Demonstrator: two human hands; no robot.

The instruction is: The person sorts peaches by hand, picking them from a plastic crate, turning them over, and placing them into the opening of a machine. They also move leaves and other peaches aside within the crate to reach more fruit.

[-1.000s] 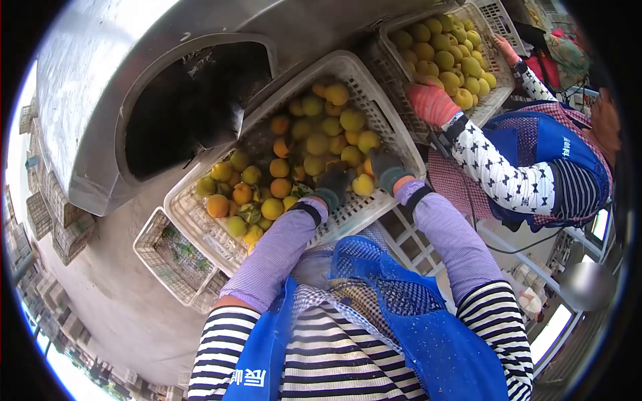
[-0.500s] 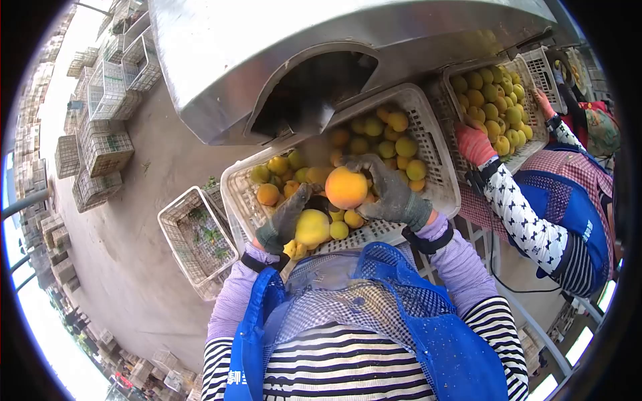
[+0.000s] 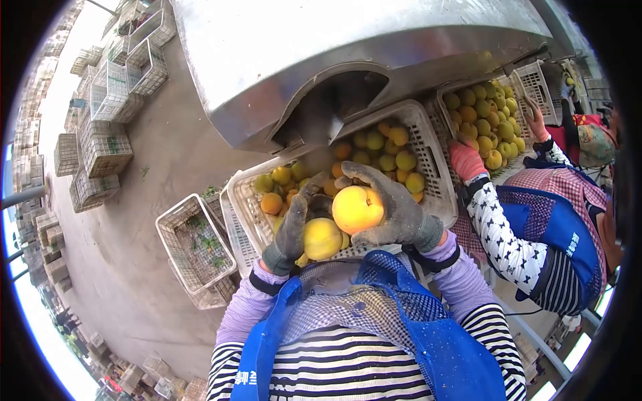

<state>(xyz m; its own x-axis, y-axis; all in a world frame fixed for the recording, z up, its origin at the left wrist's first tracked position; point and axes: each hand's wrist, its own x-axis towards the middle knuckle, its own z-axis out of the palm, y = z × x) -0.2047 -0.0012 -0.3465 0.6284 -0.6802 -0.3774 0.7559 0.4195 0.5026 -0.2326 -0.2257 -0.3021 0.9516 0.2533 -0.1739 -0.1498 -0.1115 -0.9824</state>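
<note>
Two gloved hands at work over the crate, a fruit apiece! The right hand (image 3: pixel 400 208) is half-curled, thumb and fingers wrapped round the orange-yellow fruit (image 3: pixel 358 210), which shows bright at the centre of the action. At its nine o'clock, slightly lower, the left hand (image 3: pixel 291 230) is loosely cupped about the yellow fruit (image 3: pixel 322 238), fingers up, the two fruits close together. Beyond, at twelve to one o'clock, the white crate (image 3: pixel 438 167) holds plenty more, orange to greenish, under the metal housing (image 3: pixel 374 40). Out at two, a co-worker's gloved hand (image 3: pixel 467 160) is at the rim of a second fruit-filled crate (image 3: pixel 444 107); at nine, a floor crate (image 3: pixel 194 294) holds leafy scraps.
</note>
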